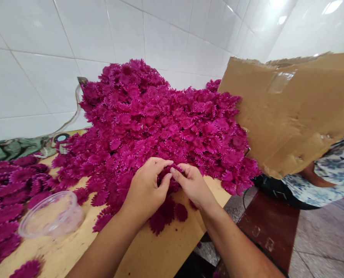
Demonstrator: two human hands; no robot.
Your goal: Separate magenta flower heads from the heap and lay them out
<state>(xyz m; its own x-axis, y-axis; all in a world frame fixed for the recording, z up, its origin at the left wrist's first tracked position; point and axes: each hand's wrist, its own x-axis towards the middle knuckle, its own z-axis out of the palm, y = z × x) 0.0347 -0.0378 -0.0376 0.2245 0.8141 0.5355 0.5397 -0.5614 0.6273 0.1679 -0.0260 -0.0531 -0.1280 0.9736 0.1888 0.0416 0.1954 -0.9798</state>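
My left hand (pixel 149 184) and my right hand (pixel 192 183) meet at the front edge of a big heap of magenta flower heads (pixel 160 119). Between their fingertips is a single magenta flower head (pixel 174 168), pinched from both sides and partly covered by the fingers. Its frilled petals look like those of the others in the heap. Below my hands, several loose magenta flower heads (pixel 163 214) lie on the tan tabletop (pixel 148 255).
A clear plastic tub (pixel 51 216) stands at the left, beside stacked magenta flowers (pixel 4 208). Green cloth (pixel 15 148) lies against the tiled wall. On the right, a cardboard sheet (pixel 290 112) partly hides a person in patterned clothing (pixel 334 173), near a dark red bench (pixel 270 227).
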